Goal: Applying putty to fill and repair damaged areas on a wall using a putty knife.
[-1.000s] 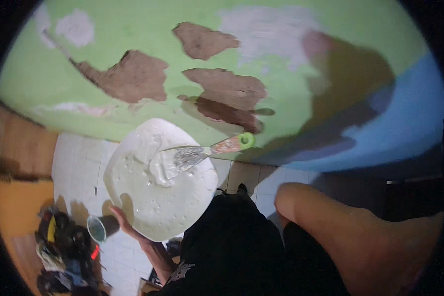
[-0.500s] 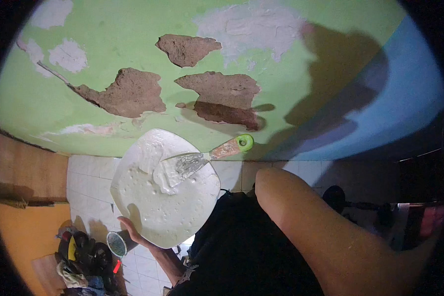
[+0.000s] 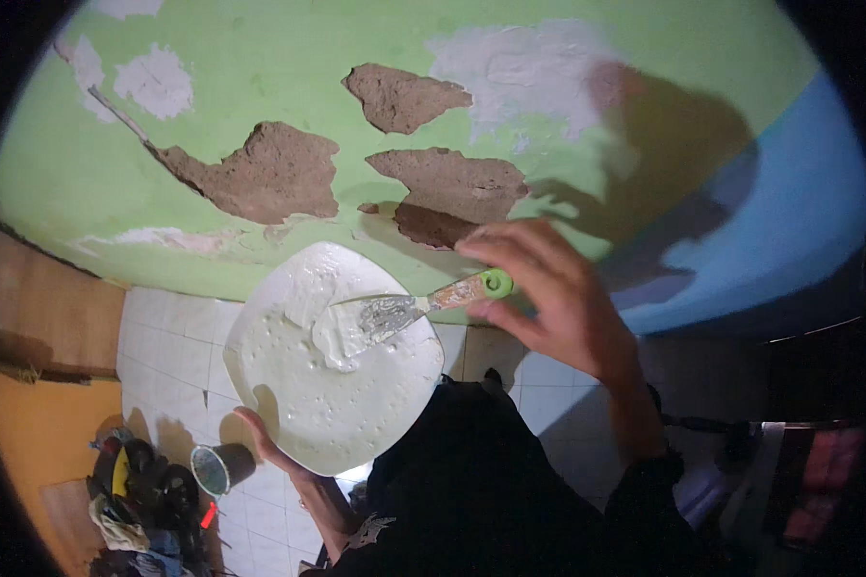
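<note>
A white squarish plate (image 3: 420, 402), spread with wet white paste (image 3: 308, 394), is held up by my left hand (image 3: 284, 460). The thumb shows at its lower left edge, while the other fingers are hidden beneath it. Lying on the paste is a putty knife (image 3: 459, 291), its paste-smeared blade toward the plate's middle and its worn handle with a green end sticking out past the right rim. My right hand (image 3: 563, 303) is at that handle, thumb below and fingers above, spread open and not closed on it.
Ahead stands a green wall (image 3: 289, 58) with bare brown patches (image 3: 279, 173) and white patched areas (image 3: 529, 72); its right part is blue (image 3: 789, 202). A grey bucket (image 3: 221, 469) and a dark heap of items (image 3: 149, 490) sit on the tiled floor (image 3: 168, 337) at lower left.
My right hand has come up from the lower right to the putty knife's handle, fingers spread. The plate has shifted slightly in view, with the knife still lying on it.
</note>
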A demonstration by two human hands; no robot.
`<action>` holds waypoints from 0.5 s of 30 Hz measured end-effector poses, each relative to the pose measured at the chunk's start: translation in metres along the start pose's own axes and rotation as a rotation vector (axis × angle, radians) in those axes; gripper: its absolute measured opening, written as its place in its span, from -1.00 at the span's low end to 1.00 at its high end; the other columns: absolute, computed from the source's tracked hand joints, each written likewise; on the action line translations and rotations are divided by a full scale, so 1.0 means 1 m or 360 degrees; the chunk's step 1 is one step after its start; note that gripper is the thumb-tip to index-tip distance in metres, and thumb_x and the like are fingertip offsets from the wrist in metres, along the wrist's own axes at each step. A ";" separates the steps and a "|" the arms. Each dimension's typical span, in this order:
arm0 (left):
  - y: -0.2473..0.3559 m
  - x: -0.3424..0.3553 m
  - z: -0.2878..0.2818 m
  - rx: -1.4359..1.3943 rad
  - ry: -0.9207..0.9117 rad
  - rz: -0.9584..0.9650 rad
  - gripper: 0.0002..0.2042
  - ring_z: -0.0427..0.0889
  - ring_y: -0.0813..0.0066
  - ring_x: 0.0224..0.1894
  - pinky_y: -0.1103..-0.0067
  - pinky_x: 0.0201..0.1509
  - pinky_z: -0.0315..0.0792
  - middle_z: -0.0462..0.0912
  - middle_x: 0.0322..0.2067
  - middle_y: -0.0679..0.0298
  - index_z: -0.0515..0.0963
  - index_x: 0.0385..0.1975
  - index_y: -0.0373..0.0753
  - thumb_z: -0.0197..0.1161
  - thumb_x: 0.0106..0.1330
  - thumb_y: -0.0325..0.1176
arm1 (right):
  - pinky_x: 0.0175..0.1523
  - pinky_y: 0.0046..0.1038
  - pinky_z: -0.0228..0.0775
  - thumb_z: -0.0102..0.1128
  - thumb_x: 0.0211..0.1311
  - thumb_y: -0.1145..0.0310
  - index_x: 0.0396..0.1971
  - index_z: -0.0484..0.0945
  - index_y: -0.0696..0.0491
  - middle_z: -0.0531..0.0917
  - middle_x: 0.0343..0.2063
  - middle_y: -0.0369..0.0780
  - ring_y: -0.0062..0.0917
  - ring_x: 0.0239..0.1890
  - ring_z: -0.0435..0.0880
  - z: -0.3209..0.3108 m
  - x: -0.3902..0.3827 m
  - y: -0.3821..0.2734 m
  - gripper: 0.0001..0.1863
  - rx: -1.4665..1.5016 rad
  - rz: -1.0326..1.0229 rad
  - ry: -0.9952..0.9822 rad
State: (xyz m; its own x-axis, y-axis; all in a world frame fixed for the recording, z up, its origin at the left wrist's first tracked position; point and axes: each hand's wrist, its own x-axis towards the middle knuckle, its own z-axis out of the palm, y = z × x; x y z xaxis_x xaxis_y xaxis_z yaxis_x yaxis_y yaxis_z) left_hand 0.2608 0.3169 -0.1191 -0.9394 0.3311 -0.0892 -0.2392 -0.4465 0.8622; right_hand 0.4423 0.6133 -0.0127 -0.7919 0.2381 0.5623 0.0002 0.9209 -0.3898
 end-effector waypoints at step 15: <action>0.002 0.008 0.010 -0.0045 0.0061 -0.0204 -0.19 0.53 0.18 0.14 0.32 0.17 0.50 0.40 0.21 0.00 0.17 0.36 -0.37 -0.07 0.41 0.28 | -0.10 -0.26 0.51 0.43 0.04 0.29 -0.03 0.56 0.03 0.60 -0.16 -0.18 -0.26 -0.16 0.67 0.023 -0.003 -0.005 -0.55 0.0044 0.0300 -0.0498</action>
State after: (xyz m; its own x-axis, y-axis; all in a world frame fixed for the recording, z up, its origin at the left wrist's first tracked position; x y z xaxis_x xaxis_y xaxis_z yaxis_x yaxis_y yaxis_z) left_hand 0.2548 0.3268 -0.1130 -0.9092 0.3552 -0.2173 -0.3643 -0.4257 0.8283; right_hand 0.4311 0.6013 -0.0294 -0.9280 0.2931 0.2298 0.1511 0.8602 -0.4871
